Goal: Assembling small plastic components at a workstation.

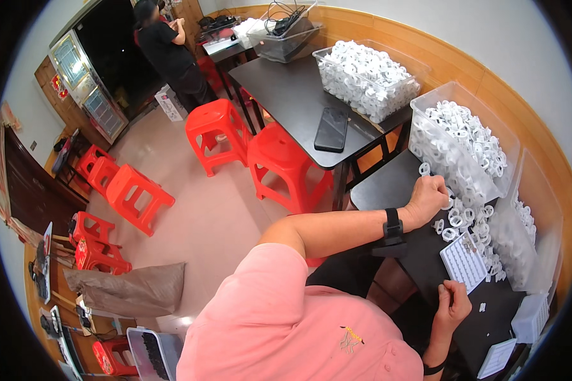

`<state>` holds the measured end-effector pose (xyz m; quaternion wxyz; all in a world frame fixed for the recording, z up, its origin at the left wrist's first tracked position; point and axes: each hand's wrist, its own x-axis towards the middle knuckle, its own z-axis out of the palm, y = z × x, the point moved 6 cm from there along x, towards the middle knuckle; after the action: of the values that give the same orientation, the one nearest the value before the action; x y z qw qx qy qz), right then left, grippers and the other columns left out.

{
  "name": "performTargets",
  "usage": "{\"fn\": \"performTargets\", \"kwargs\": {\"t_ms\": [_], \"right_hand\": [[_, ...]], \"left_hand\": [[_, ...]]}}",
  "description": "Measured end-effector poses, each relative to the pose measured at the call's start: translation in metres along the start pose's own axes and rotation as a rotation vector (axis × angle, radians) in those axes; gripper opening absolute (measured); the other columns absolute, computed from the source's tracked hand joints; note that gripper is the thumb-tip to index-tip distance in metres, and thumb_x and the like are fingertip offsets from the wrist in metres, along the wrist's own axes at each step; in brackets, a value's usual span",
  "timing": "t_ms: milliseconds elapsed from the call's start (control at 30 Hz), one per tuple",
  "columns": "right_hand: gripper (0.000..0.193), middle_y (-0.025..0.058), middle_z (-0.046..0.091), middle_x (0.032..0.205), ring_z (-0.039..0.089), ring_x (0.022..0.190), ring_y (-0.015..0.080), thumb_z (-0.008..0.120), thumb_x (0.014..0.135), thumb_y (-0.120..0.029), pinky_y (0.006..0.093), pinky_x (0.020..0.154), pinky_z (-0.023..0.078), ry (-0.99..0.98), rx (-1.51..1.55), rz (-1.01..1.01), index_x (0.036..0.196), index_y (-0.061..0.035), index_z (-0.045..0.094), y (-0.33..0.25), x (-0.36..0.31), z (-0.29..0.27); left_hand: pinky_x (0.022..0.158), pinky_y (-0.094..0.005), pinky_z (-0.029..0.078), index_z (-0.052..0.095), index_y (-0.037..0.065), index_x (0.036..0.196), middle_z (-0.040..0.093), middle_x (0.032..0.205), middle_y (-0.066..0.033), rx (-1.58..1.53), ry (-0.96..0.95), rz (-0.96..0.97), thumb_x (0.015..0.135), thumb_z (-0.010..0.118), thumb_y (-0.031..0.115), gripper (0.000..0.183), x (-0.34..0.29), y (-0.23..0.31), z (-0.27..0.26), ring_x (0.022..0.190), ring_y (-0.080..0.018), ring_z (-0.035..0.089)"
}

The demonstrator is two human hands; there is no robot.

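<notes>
My left hand (427,198) reaches across the dark table (419,260) to a pile of small white plastic ring-shaped parts (459,216). Its fingers are curled down at the pile's edge, and what they pinch, if anything, is hidden. One single white ring (424,169) shows just beyond its knuckles. Closer to me, my right hand (452,303) is closed, with thumb and fingers together beside the near corner of a white tray (464,261) marked with rows of small shapes. Whatever is between those fingers is too small to make out.
Clear bins of white parts (457,143) (368,79) line the wall. A phone (331,129) lies on the farther table. Small white boxes (530,317) sit at the right. Red stools (286,168) stand on the floor; a person in black (168,54) stands at the back.
</notes>
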<state>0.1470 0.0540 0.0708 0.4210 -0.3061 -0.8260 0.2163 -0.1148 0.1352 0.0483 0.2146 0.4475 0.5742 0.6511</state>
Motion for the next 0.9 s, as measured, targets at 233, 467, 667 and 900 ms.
{"fn": "performTargets", "kwargs": {"t_ms": [233, 467, 667, 900], "right_hand": [[0.008, 0.0111, 0.067, 0.078, 0.064, 0.065, 0.027, 0.072, 0.081, 0.0, 0.0344, 0.059, 0.048, 0.003, -0.066, -0.054, 0.087, -0.0038, 0.068, 0.003, 0.01, 0.005], [0.015, 0.0074, 0.06, 0.07, 0.058, 0.059, 0.0216, 0.073, 0.076, 0.003, 0.0314, 0.055, 0.045, 0.069, 0.043, -0.059, 0.089, -0.0023, 0.066, 0.008, 0.011, 0.001], [0.033, 0.0028, 0.056, 0.08, 0.052, 0.061, 0.0116, 0.074, 0.075, 0.001, 0.0251, 0.054, 0.044, 0.101, 0.272, 0.148, 0.106, -0.0029, 0.066, -0.001, 0.025, -0.018], [0.035, 0.0041, 0.055, 0.085, 0.056, 0.063, 0.0116, 0.074, 0.074, 0.002, 0.0247, 0.055, 0.045, 0.013, 0.213, 0.04, 0.107, -0.0053, 0.066, -0.003, 0.033, -0.018]], "left_hand": [[0.051, -0.03, 0.051, 0.065, -0.003, 0.09, 0.068, 0.081, -0.0128, -0.621, -0.272, -0.509, 0.082, 0.073, 0.005, 0.014, -0.035, 0.028, -0.002, 0.064, -0.0213, 0.066], [0.059, -0.029, 0.042, 0.063, -0.001, 0.107, 0.066, 0.097, -0.0112, -0.944, -0.625, -0.727, 0.097, 0.061, 0.014, 0.018, -0.09, 0.028, 0.028, 0.076, -0.0177, 0.059], [0.058, -0.0295, 0.045, 0.065, -0.002, 0.106, 0.067, 0.095, -0.0097, -0.914, -0.678, -0.73, 0.096, 0.065, 0.013, 0.018, -0.113, 0.034, 0.049, 0.076, -0.0178, 0.062], [0.059, -0.0314, 0.049, 0.066, -0.001, 0.107, 0.068, 0.098, -0.0106, -0.904, -0.679, -0.682, 0.098, 0.064, 0.017, 0.02, -0.116, 0.032, 0.055, 0.08, -0.019, 0.065]]}}
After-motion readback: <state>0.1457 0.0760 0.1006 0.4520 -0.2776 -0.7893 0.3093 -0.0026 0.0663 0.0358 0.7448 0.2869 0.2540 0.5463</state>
